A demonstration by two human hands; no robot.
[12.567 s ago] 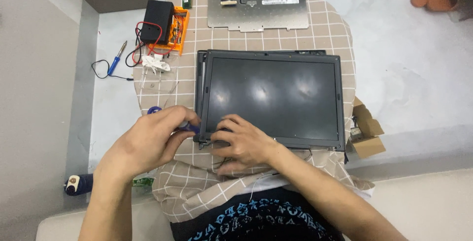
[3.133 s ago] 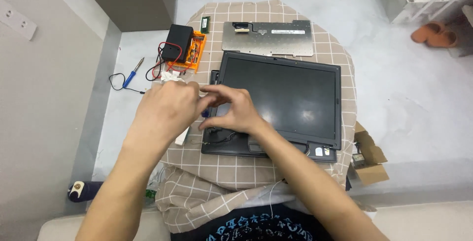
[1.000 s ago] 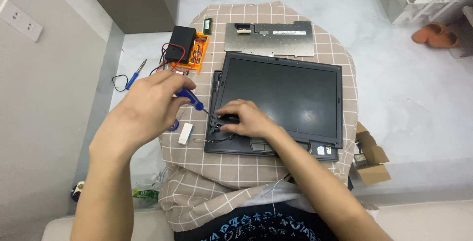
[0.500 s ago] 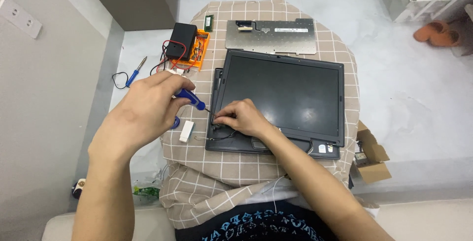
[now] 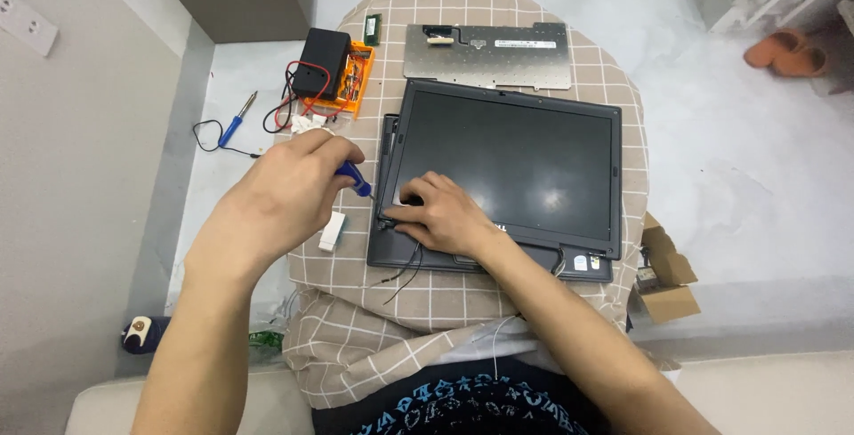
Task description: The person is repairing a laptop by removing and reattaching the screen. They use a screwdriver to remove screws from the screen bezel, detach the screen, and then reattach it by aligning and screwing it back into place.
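Against half a second ago, barely a shift: left hand (image 5: pixel 276 204) a touch lower, blue screwdriver (image 5: pixel 354 178) slanting down and right toward the left edge of the laptop (image 5: pixel 507 177), near its lower corner; right hand (image 5: pixel 442 217) in the same spot on the screen's lower left. Against three seconds ago, a bigger difference: both hands then bunched together above the left edge, now parted, the tool angled in at the frame. Judged from that, work settled on one point at the left side, probably a fastener, though too small to see.

Left fingers curled tight round the screwdriver handle, only the blue part showing past the knuckles, tip close to the dark frame; contact not clear. Right fingers spread slightly and bent, flat on the panel's lower left corner, pressing, holding nothing. Laptop flat on the checked cloth (image 5: pixel 463 293), thin wires trailing from its front edge, a small white block (image 5: pixel 332 230) just beside the left hand
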